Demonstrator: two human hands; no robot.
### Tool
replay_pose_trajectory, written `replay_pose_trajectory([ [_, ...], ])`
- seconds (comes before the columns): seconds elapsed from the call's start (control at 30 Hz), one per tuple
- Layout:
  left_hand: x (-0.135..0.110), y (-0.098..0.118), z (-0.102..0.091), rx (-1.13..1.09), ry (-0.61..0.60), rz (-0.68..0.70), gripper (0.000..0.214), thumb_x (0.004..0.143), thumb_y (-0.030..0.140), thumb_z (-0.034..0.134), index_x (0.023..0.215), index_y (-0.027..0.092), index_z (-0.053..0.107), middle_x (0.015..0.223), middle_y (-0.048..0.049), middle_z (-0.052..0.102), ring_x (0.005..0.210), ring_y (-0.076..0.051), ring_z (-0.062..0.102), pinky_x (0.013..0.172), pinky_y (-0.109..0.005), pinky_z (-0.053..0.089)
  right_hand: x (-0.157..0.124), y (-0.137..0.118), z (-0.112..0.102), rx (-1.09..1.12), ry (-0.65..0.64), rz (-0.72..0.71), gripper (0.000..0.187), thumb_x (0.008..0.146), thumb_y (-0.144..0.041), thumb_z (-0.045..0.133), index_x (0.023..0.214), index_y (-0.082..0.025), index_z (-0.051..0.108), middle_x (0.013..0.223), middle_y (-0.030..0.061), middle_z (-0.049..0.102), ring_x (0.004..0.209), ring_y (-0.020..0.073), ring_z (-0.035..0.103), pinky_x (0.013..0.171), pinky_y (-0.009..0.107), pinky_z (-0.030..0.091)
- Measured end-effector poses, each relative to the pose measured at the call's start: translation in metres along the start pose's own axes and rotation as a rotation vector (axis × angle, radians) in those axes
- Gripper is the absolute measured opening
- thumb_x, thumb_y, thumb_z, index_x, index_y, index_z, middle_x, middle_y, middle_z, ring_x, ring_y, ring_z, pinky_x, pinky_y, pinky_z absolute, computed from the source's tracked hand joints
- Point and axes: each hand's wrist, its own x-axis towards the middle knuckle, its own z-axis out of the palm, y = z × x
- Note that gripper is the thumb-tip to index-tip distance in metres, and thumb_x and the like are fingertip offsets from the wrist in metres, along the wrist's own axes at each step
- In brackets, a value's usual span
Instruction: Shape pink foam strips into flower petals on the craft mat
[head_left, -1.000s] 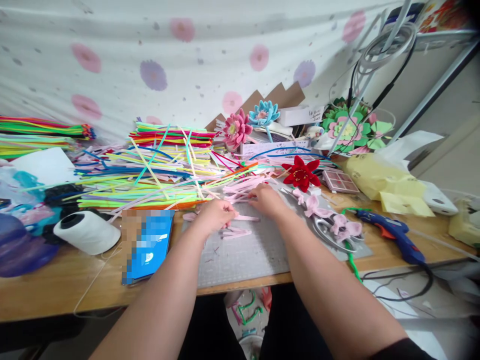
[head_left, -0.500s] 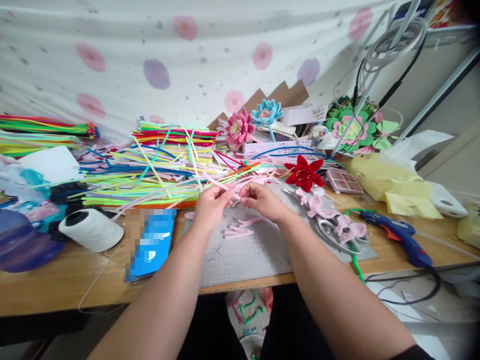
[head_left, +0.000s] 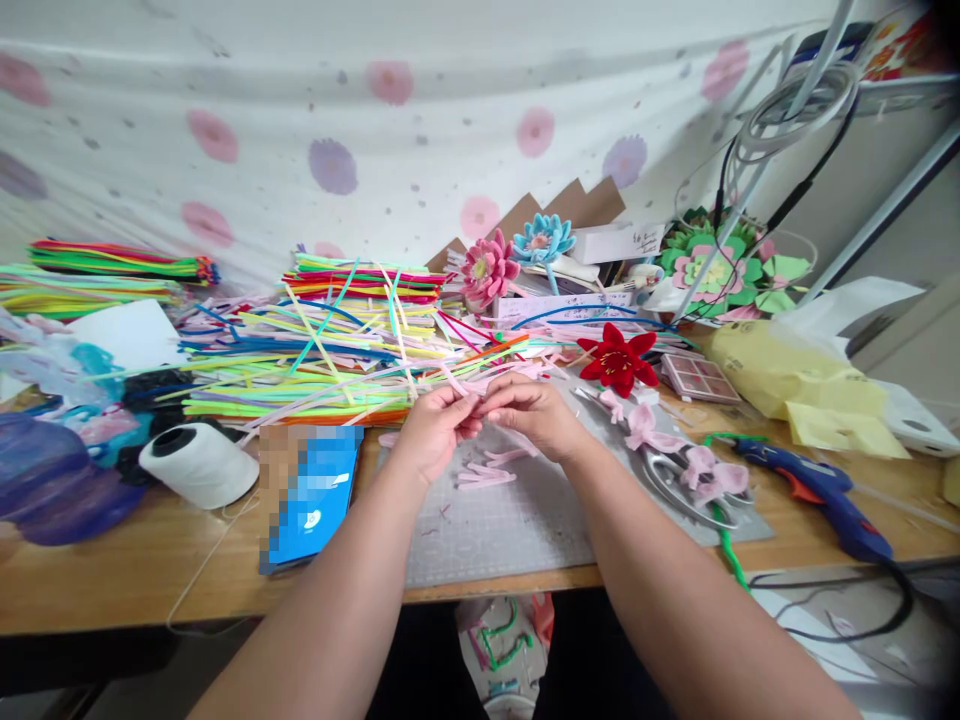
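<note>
My left hand (head_left: pixel 439 428) and my right hand (head_left: pixel 531 412) meet above the grey cutting mat (head_left: pixel 495 545), fingertips pinched together. Between them is a pale pink pipe cleaner (head_left: pixel 453 378); one end sticks up past the left fingers, and the part inside the grip is hidden. Under the hands, several short bent pink pipe cleaner pieces (head_left: pixel 486 474) lie on the mat. To the right of my right hand, pink petal shapes (head_left: pixel 646 428) rest on and beside silver-handled scissors (head_left: pixel 675 490). Just behind them sits a red pipe cleaner flower (head_left: pixel 618 360).
Bundles of coloured pipe cleaners (head_left: pixel 270 385) cover the back left. A white thread spool (head_left: pixel 199 465) and a blue packet (head_left: pixel 319 500) lie left. The blue glue gun (head_left: pixel 817 490) with its cord is at right. Pink (head_left: pixel 489 268) and blue flowers (head_left: pixel 544 240) stand behind.
My hands have drawn closer together, and the fingers have shifted along the pink pipe cleaner. The whole view has moved slightly, so things appear farther right and a little lower.
</note>
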Motion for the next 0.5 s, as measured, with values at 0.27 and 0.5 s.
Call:
replay_pose_trajectory([
  [0.27, -0.0004, -0.0018, -0.0030, -0.049, -0.076, -0.079, 0.024, 0.060, 0.028, 0.077, 0.070, 0.013, 0.060, 0.056, 0.0011, 0.059, 0.046, -0.007, 0.051, 0.044, -0.018, 0.038, 0.0001, 0.0021, -0.0019, -0.116, -0.024, -0.031, 0.017, 0.074, -0.039, 0.068, 0.080, -0.023, 0.073, 0.087, 0.0041, 0.058, 0.086, 0.0154, 0.056, 0.082, 0.031, 0.045],
  [0.5, -0.0015, -0.0030, 0.0000, -0.021, -0.076, -0.052, 0.027, 0.059, 0.032, 0.077, 0.073, 0.014, 0.061, 0.055, 0.0023, 0.056, 0.046, -0.007, 0.049, 0.045, -0.019, 0.039, -0.0002, -0.0007, -0.0004, -0.151, -0.078, -0.024, 0.027, 0.071, -0.046, 0.069, 0.079, -0.021, 0.072, 0.087, 0.0043, 0.054, 0.084, 0.0160, 0.053, 0.078, 0.031, 0.045],
])
